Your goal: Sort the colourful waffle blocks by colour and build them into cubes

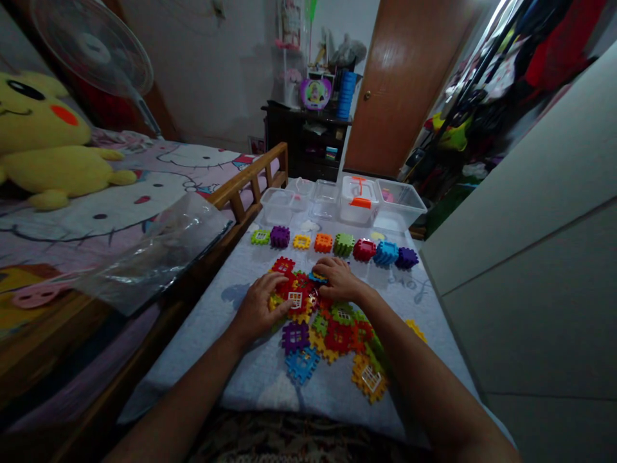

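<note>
A heap of toothed plastic building blocks in red, yellow, green and orange (340, 336) lies in the middle of the table. My left hand (263, 303) rests on the heap's left side, thumb and fingers apart, beside a red block with a white window grid (295, 300). At the heap's far side, my right hand (337, 280) curls its fingers over a blue block (317, 277); part of that block is hidden under them. Nearer to me lie a purple block (295, 337), a light blue block (303, 365) and a yellow block with a white window (370, 378).
Beyond the heap runs a row of blocks stacked by colour, from a green stack (260, 237) to a dark purple stack (407, 258). Several clear plastic boxes (401, 204) stand behind. A bed rail (248, 177) borders the left, a white cabinet (535, 257) the right.
</note>
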Demonstrator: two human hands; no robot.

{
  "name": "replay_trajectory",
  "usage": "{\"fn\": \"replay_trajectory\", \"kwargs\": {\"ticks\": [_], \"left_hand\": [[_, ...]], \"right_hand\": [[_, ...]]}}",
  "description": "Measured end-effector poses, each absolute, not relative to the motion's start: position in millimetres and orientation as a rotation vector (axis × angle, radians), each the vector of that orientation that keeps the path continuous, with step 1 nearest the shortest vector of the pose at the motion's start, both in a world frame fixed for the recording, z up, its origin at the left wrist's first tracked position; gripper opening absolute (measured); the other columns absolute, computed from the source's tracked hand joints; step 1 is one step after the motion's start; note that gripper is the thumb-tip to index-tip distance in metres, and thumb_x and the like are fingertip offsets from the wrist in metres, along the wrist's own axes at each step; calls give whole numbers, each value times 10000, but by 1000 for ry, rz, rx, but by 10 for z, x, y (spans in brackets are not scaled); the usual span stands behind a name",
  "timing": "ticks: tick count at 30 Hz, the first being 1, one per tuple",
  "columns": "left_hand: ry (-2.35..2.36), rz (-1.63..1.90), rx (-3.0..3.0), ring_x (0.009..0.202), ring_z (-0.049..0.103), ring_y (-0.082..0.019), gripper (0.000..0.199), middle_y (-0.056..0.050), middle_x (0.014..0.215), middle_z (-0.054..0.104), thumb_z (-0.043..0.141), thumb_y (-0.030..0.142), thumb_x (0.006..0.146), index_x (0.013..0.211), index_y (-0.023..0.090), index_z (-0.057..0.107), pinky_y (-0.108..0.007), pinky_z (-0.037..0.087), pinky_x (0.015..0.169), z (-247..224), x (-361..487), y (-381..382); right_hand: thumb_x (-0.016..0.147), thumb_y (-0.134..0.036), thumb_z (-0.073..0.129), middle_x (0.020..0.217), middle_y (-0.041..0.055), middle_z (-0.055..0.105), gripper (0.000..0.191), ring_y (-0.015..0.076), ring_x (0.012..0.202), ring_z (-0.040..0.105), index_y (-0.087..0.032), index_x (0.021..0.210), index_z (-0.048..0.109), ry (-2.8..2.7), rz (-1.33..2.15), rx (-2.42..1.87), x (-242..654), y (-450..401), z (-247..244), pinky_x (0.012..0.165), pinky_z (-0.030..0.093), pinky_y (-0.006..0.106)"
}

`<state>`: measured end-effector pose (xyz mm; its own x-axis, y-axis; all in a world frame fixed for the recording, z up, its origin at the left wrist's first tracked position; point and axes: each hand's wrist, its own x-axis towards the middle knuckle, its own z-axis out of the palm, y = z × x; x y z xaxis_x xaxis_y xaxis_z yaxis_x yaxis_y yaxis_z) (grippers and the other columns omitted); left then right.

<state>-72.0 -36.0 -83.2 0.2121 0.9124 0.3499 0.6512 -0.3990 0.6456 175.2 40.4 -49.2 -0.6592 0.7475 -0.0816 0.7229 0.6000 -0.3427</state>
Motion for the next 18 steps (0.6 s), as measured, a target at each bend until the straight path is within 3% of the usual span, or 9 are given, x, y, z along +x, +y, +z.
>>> {"fn": "replay_trajectory", "kwargs": {"ticks": [12, 18], "left_hand": [[1498, 1036, 2222, 1220, 549, -292, 384, -112, 1271, 613, 585, 460, 903, 1193, 209, 608, -488, 428, 1072, -852, -739, -379], [1336, 897, 2504, 1321, 449, -332, 508, -100, 1394, 540, 627, 555, 866, 1281, 266, 576, -554, 328, 1133, -689, -692, -538]], "right_hand": [[757, -97, 580, 1046, 98, 621, 279, 219, 980, 578, -153, 1001, 703, -2526, 595, -1380, 2396, 110, -431, 908, 450, 343], [885, -227, 570, 974, 77, 640, 144, 209, 912, 609, -193, 920, 706, -2241, 545, -1368, 2726, -16, -483, 859, 485, 359]]}}
